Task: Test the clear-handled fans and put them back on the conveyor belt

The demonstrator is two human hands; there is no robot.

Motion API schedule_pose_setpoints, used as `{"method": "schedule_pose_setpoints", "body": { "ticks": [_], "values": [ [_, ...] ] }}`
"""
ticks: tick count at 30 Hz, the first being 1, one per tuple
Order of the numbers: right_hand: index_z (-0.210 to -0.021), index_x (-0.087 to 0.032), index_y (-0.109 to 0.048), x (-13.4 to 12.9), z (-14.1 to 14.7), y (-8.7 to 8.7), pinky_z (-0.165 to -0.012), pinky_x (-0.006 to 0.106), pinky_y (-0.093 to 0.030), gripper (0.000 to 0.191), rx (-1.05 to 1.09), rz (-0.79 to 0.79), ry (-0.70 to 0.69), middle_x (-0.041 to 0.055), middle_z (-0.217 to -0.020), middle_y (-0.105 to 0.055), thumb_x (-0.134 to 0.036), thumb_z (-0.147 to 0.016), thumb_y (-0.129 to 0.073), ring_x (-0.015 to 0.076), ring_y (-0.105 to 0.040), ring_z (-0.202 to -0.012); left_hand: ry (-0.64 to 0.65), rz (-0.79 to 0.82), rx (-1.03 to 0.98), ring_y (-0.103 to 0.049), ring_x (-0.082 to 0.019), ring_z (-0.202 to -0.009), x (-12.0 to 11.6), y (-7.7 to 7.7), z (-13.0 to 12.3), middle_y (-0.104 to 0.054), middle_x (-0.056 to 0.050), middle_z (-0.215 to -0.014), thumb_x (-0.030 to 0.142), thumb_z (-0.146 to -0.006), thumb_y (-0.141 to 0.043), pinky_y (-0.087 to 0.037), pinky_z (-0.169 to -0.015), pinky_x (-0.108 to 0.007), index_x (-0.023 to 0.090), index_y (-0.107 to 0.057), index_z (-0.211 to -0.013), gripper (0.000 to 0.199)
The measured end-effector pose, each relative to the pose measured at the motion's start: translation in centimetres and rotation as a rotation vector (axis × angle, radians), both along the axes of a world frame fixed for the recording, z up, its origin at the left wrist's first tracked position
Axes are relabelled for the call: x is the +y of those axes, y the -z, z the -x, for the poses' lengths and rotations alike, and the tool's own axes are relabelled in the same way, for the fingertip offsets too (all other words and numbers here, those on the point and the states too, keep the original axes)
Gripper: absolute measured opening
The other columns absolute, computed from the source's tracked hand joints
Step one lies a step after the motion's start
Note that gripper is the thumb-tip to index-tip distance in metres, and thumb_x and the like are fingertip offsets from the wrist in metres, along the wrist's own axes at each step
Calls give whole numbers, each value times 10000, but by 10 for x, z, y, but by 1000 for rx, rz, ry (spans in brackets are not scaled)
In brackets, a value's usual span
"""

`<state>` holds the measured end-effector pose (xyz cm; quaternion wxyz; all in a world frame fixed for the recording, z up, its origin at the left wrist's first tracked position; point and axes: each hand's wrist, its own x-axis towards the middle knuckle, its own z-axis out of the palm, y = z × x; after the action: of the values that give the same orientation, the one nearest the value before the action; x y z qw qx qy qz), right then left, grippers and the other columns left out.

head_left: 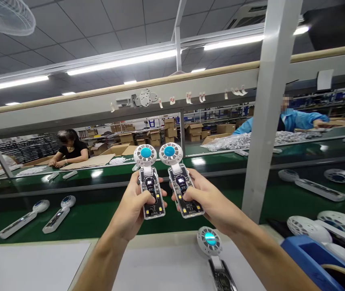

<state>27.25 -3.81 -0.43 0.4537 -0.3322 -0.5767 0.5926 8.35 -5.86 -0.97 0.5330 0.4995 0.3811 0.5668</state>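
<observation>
In my left hand point(133, 202) is a small handheld fan point(152, 190) with a round white head, a blue centre and a clear handle showing a dark circuit board. My left thumb presses on the front of its handle. A matching handheld fan point(181, 184) is gripped by my right hand point(201, 192), the thumb likewise on the board side. Both are held upright side by side, heads almost touching, and a small display glows on each. Below my right hand, a third fan point(210, 242) lies on the white worktop point(157, 262), its centre lit cyan.
Several white fans point(59, 214) lie on the green conveyor point(99, 218) to the left and right. A blue bin point(314, 258) stands at the lower right beside more fans. A grey post point(269, 121) rises right of centre. Co-workers point(71, 147) sit across the line.
</observation>
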Motion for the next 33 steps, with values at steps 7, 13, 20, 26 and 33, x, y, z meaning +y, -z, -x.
{"method": "schedule_pose_setpoints", "body": {
  "ticks": [7,13,20,26,33],
  "values": [
    [-1370,-251,-417,3,0,6,-782,306,-502,677,4,-92,-6,12,-1061,-649,-134,-719,-563,195,-618,-962,-1,-3,-27,-704,-175,-756,0,1,0,-680,-60,-1141,69,-682,-614,-588,-658,-293,232,-457,-1268,628],
    [-1394,-266,-395,4,1,7,-806,291,-499,733,51,-141,-72,-7,-1086,-649,-108,-699,-565,183,-619,-980,-9,9,-57,-710,-181,-773,1,2,-2,-681,-76,-1171,84,-687,-624,-597,-665,-299,213,-475,-1249,596],
    [-1355,-234,-447,1,-1,1,-641,253,-505,600,9,-37,4,6,-973,-662,-206,-781,-617,160,-632,-818,-40,10,-69,-697,-173,-695,-2,-2,-7,-707,-68,-1062,119,-703,-631,-578,-605,-286,203,-482,-1216,541],
    [-1344,-217,-468,-2,0,-3,-599,253,-505,602,29,-16,38,11,-935,-667,-190,-762,-619,157,-633,-755,-65,18,-71,-701,-173,-707,-4,-3,-9,-702,-76,-1102,133,-714,-623,-580,-622,-293,196,-494,-1207,514],
    [-1377,-261,-470,-5,-3,-6,-601,265,-482,614,6,21,90,-13,-839,-669,-186,-780,-594,160,-629,-682,-62,23,-46,-691,-177,-701,-4,-3,-5,-719,-65,-977,116,-703,-616,-573,-639,-292,191,-491,-1258,574]
  ]
}}
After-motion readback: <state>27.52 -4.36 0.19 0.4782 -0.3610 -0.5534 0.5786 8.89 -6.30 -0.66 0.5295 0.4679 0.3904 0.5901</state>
